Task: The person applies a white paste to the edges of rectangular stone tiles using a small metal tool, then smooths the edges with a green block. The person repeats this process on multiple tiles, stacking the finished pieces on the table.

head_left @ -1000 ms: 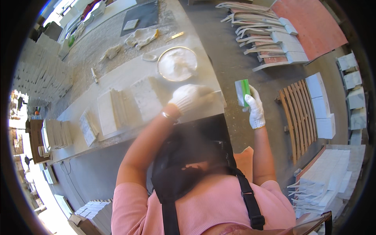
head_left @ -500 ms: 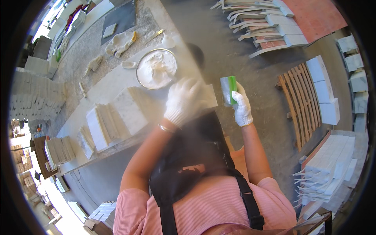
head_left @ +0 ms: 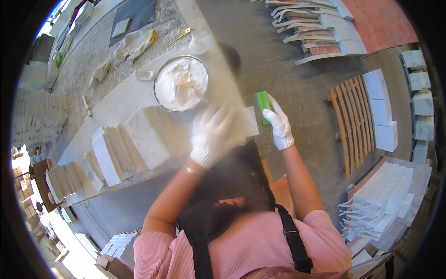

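Drawn back slightly from the steel-rimmed bowl (head_left: 155, 88) since half a second ago, the gloved left hand (head_left: 207, 137) has its fingers spread and blurred above or on a pale tile (head_left: 248, 122), whose corner juts out to their right; I cannot tell whether they touch it. Turned as well, the green hand tool (head_left: 263, 107) now shows mostly its green side, grasped between thumb and fingers of the gloved right hand (head_left: 279, 128), just beyond that tile's edge. White powder (head_left: 181, 81) fills the bowl up-left of the left fingertips, with a small scoop (head_left: 144, 75) farther left. Leaning marble slabs (head_left: 146, 132) stand left of those same fingers.
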Tool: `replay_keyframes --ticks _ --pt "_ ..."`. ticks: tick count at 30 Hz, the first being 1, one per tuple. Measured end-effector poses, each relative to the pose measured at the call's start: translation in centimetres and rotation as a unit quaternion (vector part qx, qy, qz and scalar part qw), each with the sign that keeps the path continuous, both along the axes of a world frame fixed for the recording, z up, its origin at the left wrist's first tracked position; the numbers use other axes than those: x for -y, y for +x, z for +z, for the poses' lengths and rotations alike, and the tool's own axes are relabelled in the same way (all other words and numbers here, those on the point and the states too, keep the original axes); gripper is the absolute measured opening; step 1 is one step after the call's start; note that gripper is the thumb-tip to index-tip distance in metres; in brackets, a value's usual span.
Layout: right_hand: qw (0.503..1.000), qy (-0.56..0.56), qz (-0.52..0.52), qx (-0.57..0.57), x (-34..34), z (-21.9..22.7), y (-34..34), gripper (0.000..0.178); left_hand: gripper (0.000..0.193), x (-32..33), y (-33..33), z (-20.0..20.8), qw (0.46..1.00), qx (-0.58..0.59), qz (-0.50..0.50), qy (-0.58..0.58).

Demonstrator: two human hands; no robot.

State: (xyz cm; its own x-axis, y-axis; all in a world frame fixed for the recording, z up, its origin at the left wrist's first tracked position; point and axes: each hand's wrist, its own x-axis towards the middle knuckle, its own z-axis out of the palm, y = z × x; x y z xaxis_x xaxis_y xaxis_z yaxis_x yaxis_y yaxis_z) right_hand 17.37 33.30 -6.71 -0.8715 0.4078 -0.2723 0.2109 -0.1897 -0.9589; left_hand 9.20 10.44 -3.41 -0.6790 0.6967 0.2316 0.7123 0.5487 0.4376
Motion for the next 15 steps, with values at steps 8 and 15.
replay_keyframes --ticks 8,15 --pt "0.971 0.235 0.028 -0.029 1.2 0.5 0.4 0.071 0.082 0.0 -0.1 0.2 1.0 0.006 -0.009 0.013" --pt "0.989 0.141 0.001 -0.044 1.1 1.1 1.4 0.069 0.082 0.1 0.1 -0.2 1.0 0.008 -0.001 0.014"
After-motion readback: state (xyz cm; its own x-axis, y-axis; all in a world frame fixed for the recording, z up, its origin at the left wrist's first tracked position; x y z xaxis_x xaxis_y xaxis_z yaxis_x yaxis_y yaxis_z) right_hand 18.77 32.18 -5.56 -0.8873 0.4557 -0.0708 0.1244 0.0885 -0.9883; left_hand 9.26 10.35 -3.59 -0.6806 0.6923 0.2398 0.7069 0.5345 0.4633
